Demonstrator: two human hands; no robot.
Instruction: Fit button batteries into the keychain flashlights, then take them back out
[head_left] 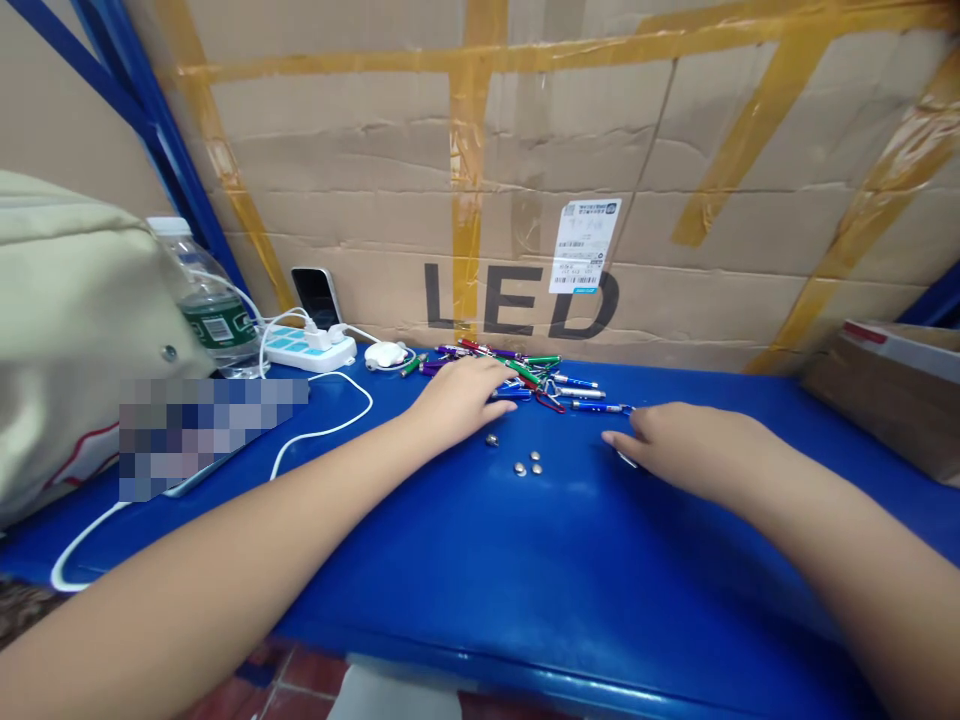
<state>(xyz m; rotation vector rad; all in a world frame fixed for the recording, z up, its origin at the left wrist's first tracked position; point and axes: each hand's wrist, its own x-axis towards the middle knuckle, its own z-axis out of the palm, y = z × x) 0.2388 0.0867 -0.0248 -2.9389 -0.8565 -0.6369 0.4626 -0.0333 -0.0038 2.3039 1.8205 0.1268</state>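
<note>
Left grip (463, 395): palm down on the near side of the tube pile, fingers loosely bent, thumb out toward the right; cannot tell whether anything is held under the fingers.
Right grip (694, 445): half curled, thumb near the forefinger; hold cannot be made out.
Tube pile (525, 374): slim tubes in green, red, purple, blue and silver, with metal clips; beyond and to both sides of the left grip, mostly between it and the right grip.
Blue tube (592, 406): lying just left of the right grip, clip end reaching its fingers; contact unclear.
Silver sliver (627, 460): under the right thumb; nature unclear.
Metal discs (535, 469): three close together, between the grips and on the near side.
Lone disc (492, 440): just nearer than the left fingertips, apart from the three.
White puck (386, 355): left of the left grip, cable attached.
Power strip (330, 350): farther left, plugs in; phone (316, 295) upright behind it.
Counter (465, 560): blue, beneath both grips.
Cardboard (360, 220): taped, marked LED, beyond both grips.
Brown box (892, 400): right of the right grip, well apart.
</note>
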